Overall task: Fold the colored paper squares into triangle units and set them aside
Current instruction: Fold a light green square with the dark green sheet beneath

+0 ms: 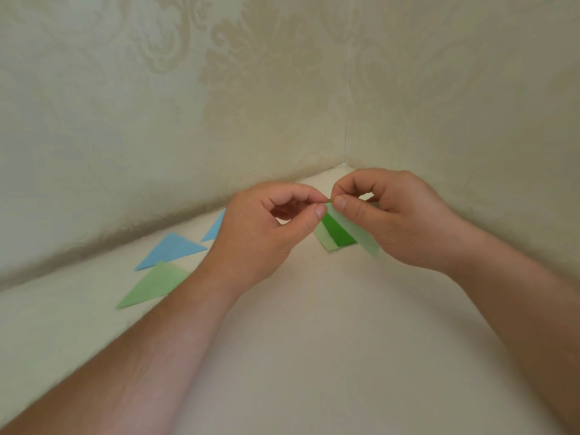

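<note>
Both forearms reach in; left hand (276,224) and right hand (395,215) pinch a green paper (354,227), grip clamped; three triangles (171,251) already folded, squares (337,235) remain

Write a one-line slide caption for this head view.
Both hands, left hand and right hand, pinch a green paper above the table; folded triangles lie left.

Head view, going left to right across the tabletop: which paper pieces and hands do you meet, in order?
Light green triangle → blue triangle → second blue triangle, partly behind the hand → left hand → green paper stack on the table → pale green paper pinched by both hands → right hand.
</note>
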### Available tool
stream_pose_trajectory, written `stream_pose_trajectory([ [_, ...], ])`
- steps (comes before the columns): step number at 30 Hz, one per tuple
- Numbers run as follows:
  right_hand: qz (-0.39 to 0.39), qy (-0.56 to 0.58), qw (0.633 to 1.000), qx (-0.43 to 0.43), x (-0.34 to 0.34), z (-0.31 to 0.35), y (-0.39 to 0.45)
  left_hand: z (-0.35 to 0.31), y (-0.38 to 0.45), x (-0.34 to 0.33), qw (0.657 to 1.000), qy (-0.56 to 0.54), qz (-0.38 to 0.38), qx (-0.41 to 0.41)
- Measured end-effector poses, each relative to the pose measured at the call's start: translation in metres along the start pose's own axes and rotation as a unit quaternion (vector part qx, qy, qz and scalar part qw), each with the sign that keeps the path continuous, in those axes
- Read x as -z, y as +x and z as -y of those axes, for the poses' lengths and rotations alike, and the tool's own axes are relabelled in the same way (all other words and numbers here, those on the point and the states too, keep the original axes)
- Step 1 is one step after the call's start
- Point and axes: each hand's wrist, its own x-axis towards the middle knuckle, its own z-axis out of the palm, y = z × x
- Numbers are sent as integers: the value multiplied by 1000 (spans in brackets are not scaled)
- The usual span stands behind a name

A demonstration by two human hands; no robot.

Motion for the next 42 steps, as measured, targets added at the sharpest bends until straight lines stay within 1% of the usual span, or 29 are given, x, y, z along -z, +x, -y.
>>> stream_pose_trajectory([
  [5,2,-4,1000,11,-1,-2,0,0,0,0,999,14,-10,28],
  [9,-31,-23,999,24,-2,-5,2,-2,2,-2,998,4,-2,65],
  [15,-54,-45,997,23,-5,-7,1,0,2,-8,997,29,-1,70],
  [17,-57,-60,996,30,-6,-8,2,1,0,-9,996,62,6,59],
  [21,-48,-92,992,65,-7,-9,3,2,-1,-6,987,161,10,-28],
  [24,-33,-99,991,79,-8,-9,3,4,1,-1,978,195,12,-78],
  [27,-25,-75,995,59,-4,-11,3,4,1,1,981,178,2,-80],
  [32,-12,-97,993,67,-3,-13,4,5,0,-1,980,178,19,-87],
  [36,5,-94,994,49,-5,-14,4,6,1,2,985,159,23,-66],
  [39,-6,-81,996,34,-1,-17,5,5,2,4,985,154,20,-72],
  [42,-7,-83,995,51,-2,-16,4,4,1,2,984,159,28,-78],
])
